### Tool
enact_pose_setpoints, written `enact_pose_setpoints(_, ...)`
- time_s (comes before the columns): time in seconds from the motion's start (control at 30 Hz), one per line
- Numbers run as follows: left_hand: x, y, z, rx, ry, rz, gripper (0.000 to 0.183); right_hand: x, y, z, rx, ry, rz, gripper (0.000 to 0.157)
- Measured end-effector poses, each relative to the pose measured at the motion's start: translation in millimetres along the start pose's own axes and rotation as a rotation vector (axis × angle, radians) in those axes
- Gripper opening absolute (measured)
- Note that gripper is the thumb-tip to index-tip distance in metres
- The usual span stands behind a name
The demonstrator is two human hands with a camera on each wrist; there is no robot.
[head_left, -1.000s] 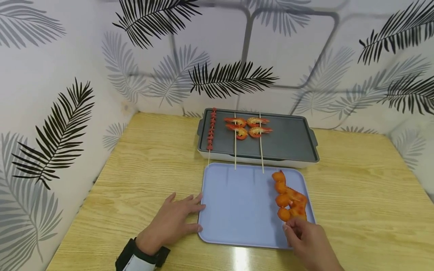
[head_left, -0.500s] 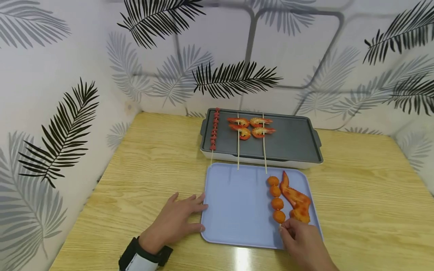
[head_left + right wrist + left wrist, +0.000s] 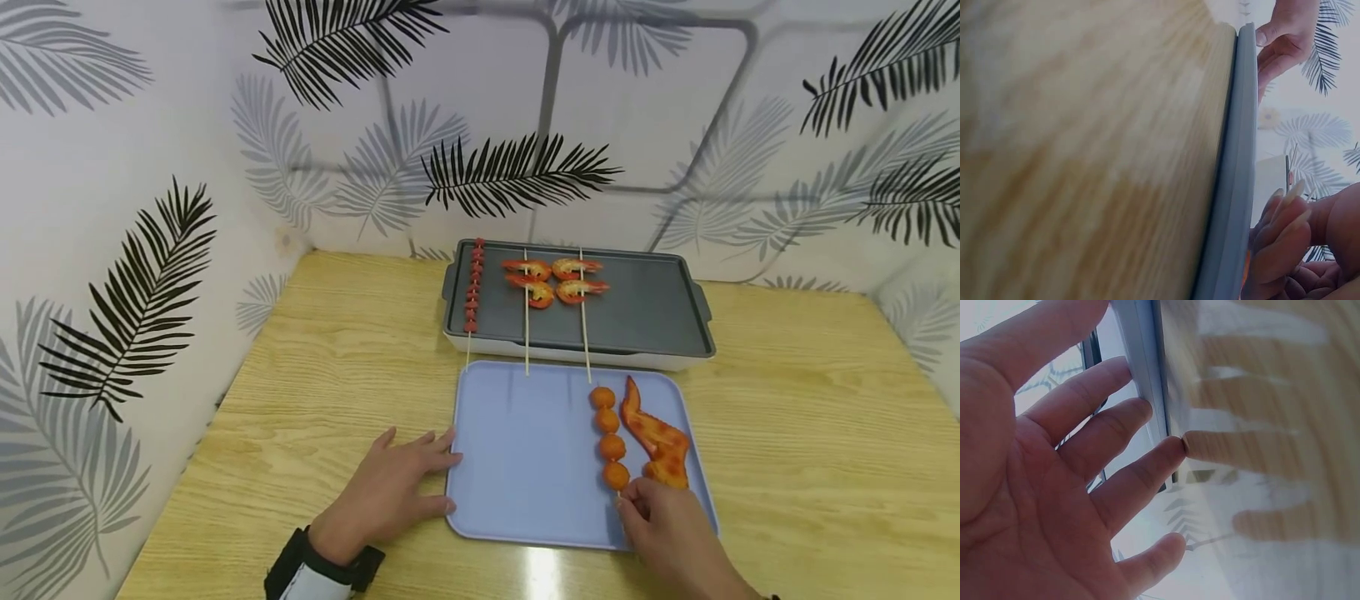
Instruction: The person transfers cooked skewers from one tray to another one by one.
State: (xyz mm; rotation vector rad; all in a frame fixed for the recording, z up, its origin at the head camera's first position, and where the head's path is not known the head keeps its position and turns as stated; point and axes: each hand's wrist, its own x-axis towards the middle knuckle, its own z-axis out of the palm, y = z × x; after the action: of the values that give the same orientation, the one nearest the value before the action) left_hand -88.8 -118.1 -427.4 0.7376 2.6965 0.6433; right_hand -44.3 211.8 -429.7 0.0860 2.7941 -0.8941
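My right hand (image 3: 669, 525) pinches the lower end of a skewer of orange balls (image 3: 612, 447) over the right part of a blue tray (image 3: 536, 467). Just right of the balls, a browned chicken wing (image 3: 657, 437) lies on the tray, its lower end partly behind my fingers. In the right wrist view, the curled fingers of the right hand (image 3: 1282, 244) are beside the tray wall, and most of the skewer is hidden. At the tray's left edge rests my left hand (image 3: 392, 483), fingers spread; the left wrist view has its fingertips (image 3: 1141, 409) by the rim.
Behind the tray stands a dark grill plate (image 3: 637, 304) on a white base. It bears a red meat skewer (image 3: 472, 287) and two shrimp skewers (image 3: 527, 325), whose sticks stretch over its front edge. Wooden tabletop (image 3: 330, 350) surrounds both, with a leaf-patterned backdrop (image 3: 337, 150) behind.
The ball skewer has moved left, off the chicken wing, with my right hand holding its stick. In the last half second it barely shifts. My left hand stays at the tray edge.
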Motion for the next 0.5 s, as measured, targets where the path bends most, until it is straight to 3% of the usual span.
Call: enact_pose_setpoints(0.5, -0.7, 0.0, 0.5, 0.004, 0.010, -0.004, 0.052, 5.3, -2.5, 0.5, 0.012, -0.080, 0.035, 0.020)
